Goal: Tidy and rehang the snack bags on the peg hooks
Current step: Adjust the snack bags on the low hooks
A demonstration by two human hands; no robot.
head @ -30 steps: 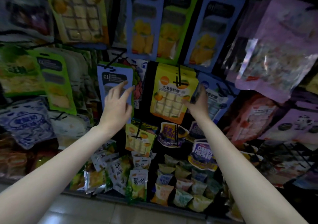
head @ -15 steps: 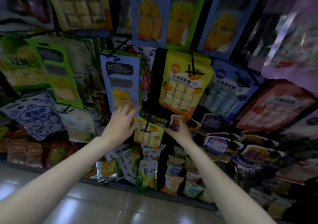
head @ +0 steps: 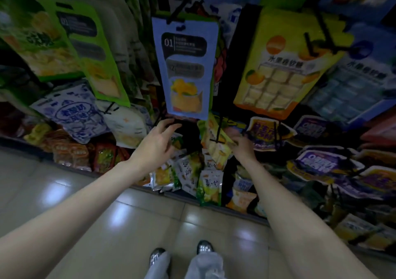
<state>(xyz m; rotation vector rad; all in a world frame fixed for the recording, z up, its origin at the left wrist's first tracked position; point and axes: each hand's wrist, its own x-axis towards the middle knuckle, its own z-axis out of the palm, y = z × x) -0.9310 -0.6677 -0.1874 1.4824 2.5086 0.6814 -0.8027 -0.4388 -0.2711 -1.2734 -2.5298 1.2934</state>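
Observation:
A small yellow-green snack bag hangs tilted on a black peg hook low in the middle of the rack. My right hand is at the bag's right edge, and its fingers seem to pinch that edge. My left hand reaches toward the dark gap left of the bag with loosely spread fingers, holding nothing. Just above both hands hangs a tall blue mango bag. To its right hangs a large yellow candy bag.
Purple bags hang on hooks at the right. Small packets are heaped on the bottom shelf below my hands, with red and orange packets to the left. Green bags hang upper left. Tiled floor and my shoes lie below.
Both hands have dropped lower on the rack. My right hand moved from the purple bag to the small yellow-green bag's right edge. The view has tilted downward toward the floor.

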